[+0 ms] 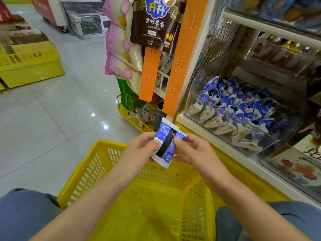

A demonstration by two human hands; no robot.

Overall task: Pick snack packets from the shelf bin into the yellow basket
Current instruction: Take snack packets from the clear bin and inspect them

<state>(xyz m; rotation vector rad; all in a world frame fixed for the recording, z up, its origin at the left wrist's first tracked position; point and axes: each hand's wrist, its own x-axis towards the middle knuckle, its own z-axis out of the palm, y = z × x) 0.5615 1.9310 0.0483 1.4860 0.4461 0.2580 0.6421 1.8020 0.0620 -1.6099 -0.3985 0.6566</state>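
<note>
Blue-and-white foil snack packet (165,145), crossed by a black strip, sits between both hands, just above the far rim of the yellow slatted plastic basket (81,171). The left hand (139,150) pinches its left edge with the thumb laid on the printed face. The right hand (194,150) pinches the right edge in the same way. Both grips are closed on the packet and neither hand is free.

The packet's long axis runs nearly upright in the head view. Its top end leans away toward the shelf and its crimped bottom end points down at the basket. That is the relation that matters: the basket's open mouth lies directly below the packet and back toward the person, between the knees. A release or a short lowering should be enough to land it inside, with no sideways carry.

The clear plastic shelf bin (234,115) stands well to the right of the hands. It is heaped with matching blue-and-white packets (243,105). The right hand is the nearer one to it, so that hand looks best placed for the next reach. The left could let the held packet drop on its own, provided it keeps its pinch while the right lets go.
</note>
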